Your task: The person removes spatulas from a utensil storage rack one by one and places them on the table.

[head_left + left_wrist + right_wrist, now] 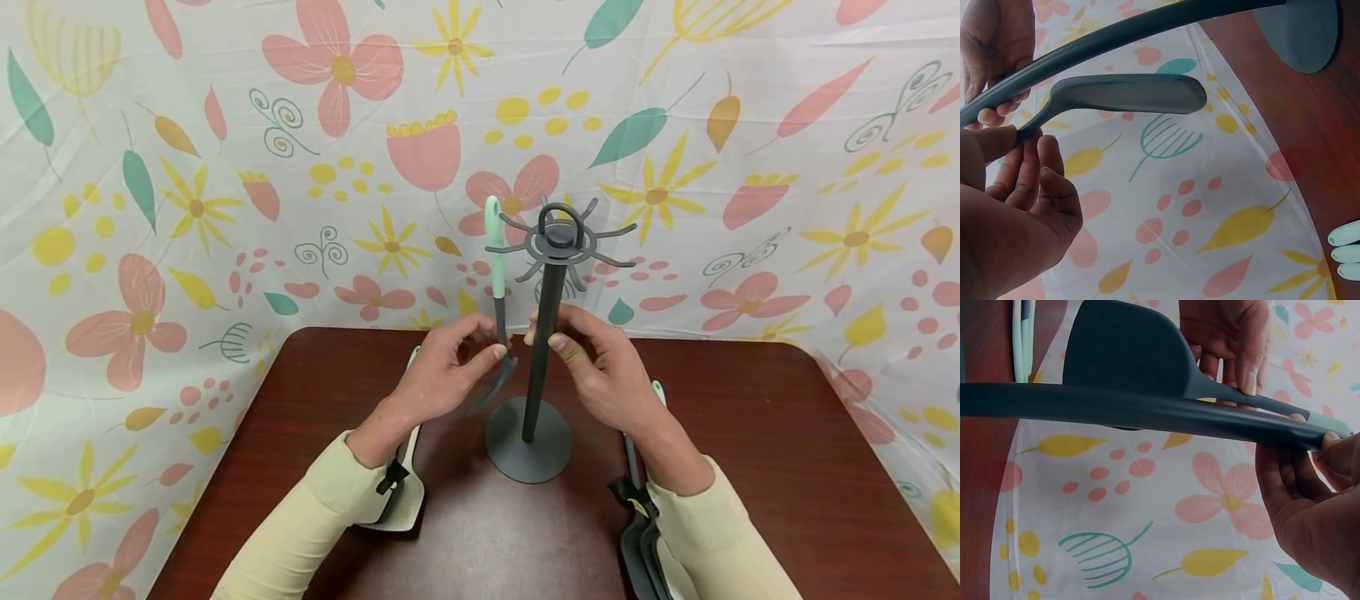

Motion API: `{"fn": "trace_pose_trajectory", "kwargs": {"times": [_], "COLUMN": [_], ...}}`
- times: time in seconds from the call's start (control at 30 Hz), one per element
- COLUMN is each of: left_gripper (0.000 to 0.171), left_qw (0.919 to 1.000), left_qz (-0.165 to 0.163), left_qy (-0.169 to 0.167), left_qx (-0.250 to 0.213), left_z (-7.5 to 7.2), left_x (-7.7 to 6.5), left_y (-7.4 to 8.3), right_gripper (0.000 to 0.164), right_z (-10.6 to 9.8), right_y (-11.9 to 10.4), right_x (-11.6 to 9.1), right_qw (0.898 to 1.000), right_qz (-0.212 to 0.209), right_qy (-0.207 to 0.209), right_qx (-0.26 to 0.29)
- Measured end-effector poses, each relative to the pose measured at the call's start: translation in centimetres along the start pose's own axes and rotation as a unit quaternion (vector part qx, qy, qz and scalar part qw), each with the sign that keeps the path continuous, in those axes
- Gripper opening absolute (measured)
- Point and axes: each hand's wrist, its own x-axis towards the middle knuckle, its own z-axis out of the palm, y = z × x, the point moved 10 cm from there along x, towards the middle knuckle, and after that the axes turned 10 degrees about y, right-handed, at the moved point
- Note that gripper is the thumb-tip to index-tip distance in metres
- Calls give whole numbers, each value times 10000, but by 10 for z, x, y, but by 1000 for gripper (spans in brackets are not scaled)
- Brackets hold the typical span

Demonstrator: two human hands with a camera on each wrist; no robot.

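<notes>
In the head view my left hand [438,371] pinches the dark shaft of a turner [495,250] between thumb and fingers. Its mint handle points up and its dark grey head [1125,353] hangs below. The handle's top is close beside a hook of the dark utensil stand [543,358]; whether the hook passes through its hole, I cannot tell. My right hand [611,371] holds the stand's pole [1147,412] about mid-height, thumb on the near side. Hooks spread around the ring [561,242] at the top, under a loop handle. The round base [528,458] rests on the table.
Left of the stand, utensils including a pale-headed turner [405,504] lie on the brown table [480,550], partly under my left forearm. More dark-headed utensils [641,550] lie beside my right forearm. A flower-patterned cloth [300,208] hangs behind the table.
</notes>
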Motion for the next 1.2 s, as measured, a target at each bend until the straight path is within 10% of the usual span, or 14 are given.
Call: {"fn": "trace_pose_trajectory", "kwargs": {"times": [1.2], "left_gripper": [7], "left_qw": [9972], "left_qz": [-409], "left_qy": [331], "left_qx": [539], "left_z": [-55], "left_x": [-14], "left_y": [-25], "right_gripper": [29], "right_z": [0], "right_y": [0], "right_x": [1], "right_qw": [10000], "right_qz": [-18], "right_qy": [-42], "right_qx": [40]}}
